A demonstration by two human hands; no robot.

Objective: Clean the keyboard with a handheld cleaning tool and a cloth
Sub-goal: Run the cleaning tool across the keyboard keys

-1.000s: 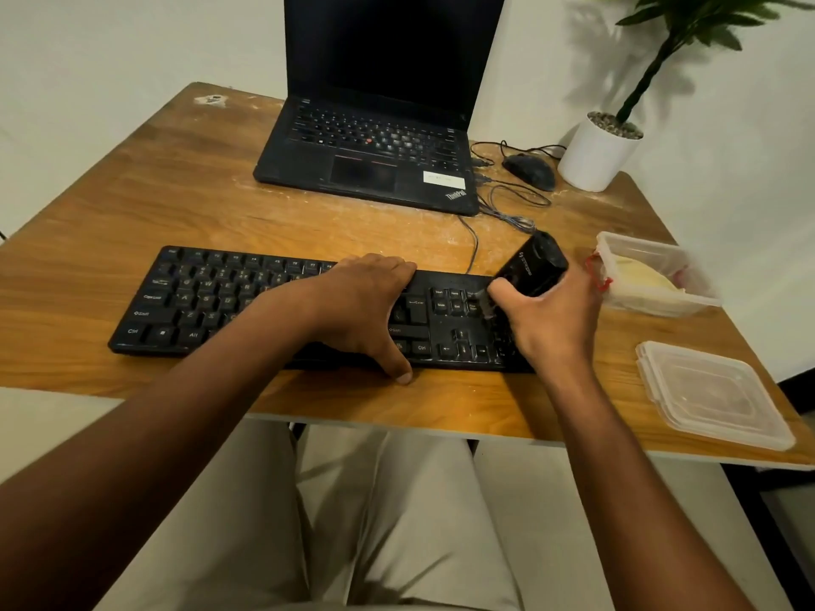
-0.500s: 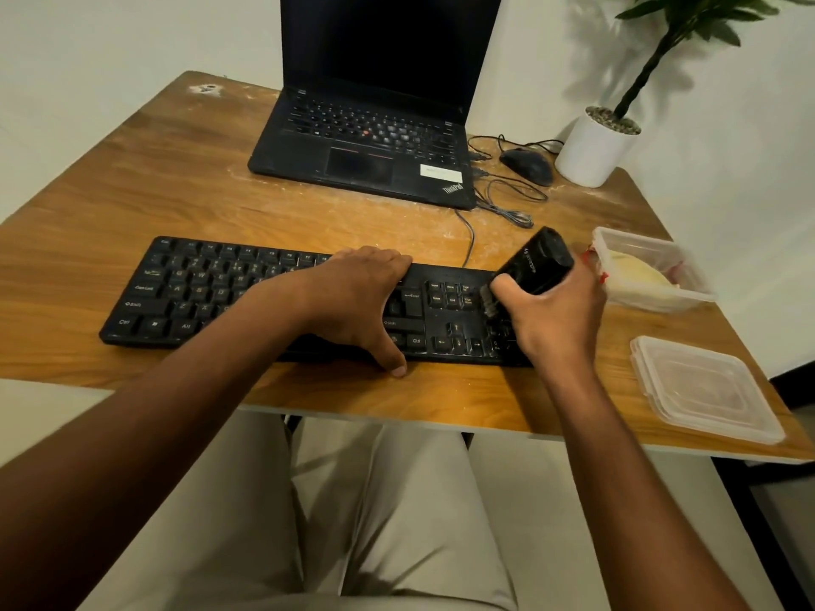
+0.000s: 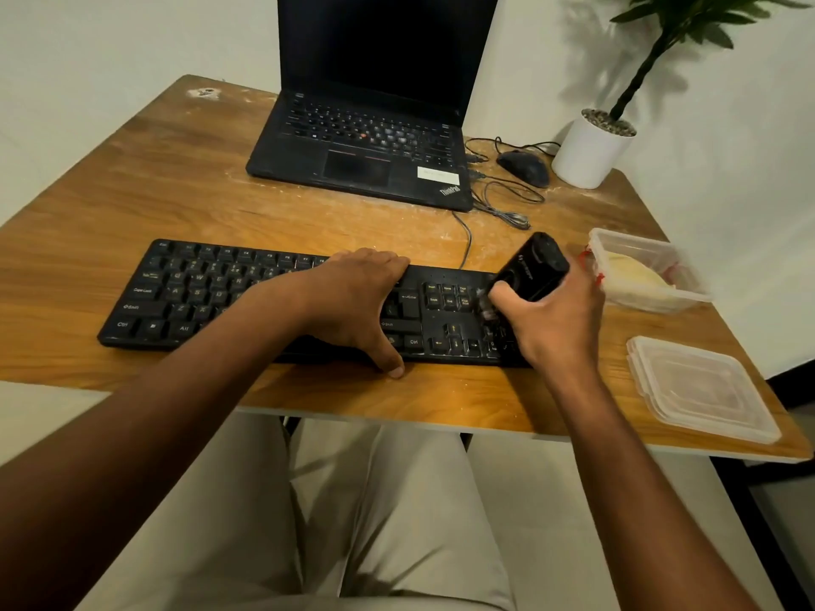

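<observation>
Your left hand [image 3: 353, 306] lies flat, holding down the keyboard [image 3: 211, 297]; your right hand [image 3: 551, 319] grips the black handheld cleaner [image 3: 533, 266] over its right-end keys.

Table [image 3: 132, 205]: wood-grain top, warm brown, semi-gloss, with pale dusty scuffs toward the far edge and a worn whitish patch at the far left corner.

Keyboard [image 3: 220, 293]: black plastic, matt keys with white legends; light dust on the keys at its right end.

Cleaner [image 3: 536, 269]: black plastic, smooth, moderately glossy.

Laptop [image 3: 366, 152]: black, matt casing; dark glossy screen; white paper label on the palm rest.

Mouse [image 3: 525, 167]: dark plastic, slight sheen.

Pot [image 3: 588, 156]: white, smooth, matt; pebbled filling on top.

Container [image 3: 639, 275], near the right edge: clear plastic, cloudy.

Lid [image 3: 701, 385], at the near right corner: clear plastic, glossy.

Trousers [image 3: 397, 522]: pale cloth, matt.
</observation>
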